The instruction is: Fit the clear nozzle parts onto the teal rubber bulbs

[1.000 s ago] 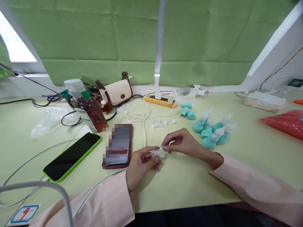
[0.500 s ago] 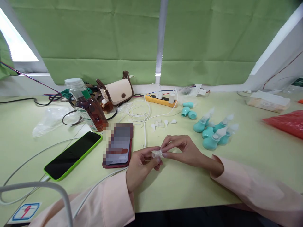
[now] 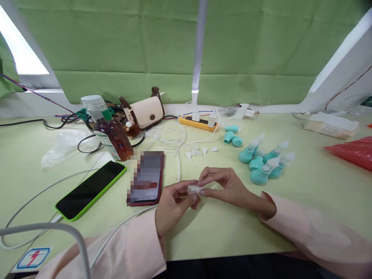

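Between both hands is a small clear plastic piece (image 3: pixel 193 189), near the front middle of the table. My left hand (image 3: pixel 174 205) holds it between thumb and fingers from the left. The thumb and fingertips of my right hand (image 3: pixel 226 186) pinch its right end. Beyond them lie several small translucent white tips (image 3: pixel 197 153). To the right stand several teal bulbs with clear nozzles (image 3: pixel 259 175), close together. Loose teal bulbs without nozzles (image 3: pixel 228 137) lie farther back.
A green-edged phone (image 3: pixel 90 190) and a red-cased phone (image 3: pixel 146 178) lie left of my hands. Behind are a bottle (image 3: pixel 112 137), a cream bag (image 3: pixel 147 111), white cables and a yellow power strip (image 3: pixel 197 123). Far right are a tissue pack (image 3: pixel 331 125) and a red bag (image 3: pixel 353 153).
Both hands keep the same hold on the clear piece. The whole view has shifted very slightly; nothing on the table has visibly moved.
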`<state>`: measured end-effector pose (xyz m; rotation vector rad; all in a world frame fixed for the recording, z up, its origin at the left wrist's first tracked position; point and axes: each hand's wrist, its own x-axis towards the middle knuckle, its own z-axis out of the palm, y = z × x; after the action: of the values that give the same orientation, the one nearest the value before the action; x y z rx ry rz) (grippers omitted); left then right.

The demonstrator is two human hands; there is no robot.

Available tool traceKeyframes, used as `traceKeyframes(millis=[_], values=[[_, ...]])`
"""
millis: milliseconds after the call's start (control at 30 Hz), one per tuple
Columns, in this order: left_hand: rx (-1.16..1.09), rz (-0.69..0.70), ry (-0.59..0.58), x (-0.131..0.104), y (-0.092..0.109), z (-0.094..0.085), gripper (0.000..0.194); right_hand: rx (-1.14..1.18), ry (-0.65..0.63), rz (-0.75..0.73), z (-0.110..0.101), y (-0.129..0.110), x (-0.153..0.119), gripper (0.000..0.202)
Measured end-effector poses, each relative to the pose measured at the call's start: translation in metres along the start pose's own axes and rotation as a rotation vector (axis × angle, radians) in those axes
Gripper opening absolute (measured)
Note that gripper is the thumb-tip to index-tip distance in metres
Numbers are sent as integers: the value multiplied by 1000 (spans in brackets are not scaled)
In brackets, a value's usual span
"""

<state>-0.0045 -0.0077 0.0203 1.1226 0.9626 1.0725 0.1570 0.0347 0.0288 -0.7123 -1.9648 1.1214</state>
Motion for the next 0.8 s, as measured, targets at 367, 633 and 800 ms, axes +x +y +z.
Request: traceKeyframes(millis=[367,633,800], values=[[63,-2,0,0,-2,1,33,-31,46,22,1,0,-1,8],[105,8,-9,0,-4,-1,30,155,25,201,0,0,1,9],[129,14,-10,0,-4,-1,31,126,3,163,2,2,0,9]])
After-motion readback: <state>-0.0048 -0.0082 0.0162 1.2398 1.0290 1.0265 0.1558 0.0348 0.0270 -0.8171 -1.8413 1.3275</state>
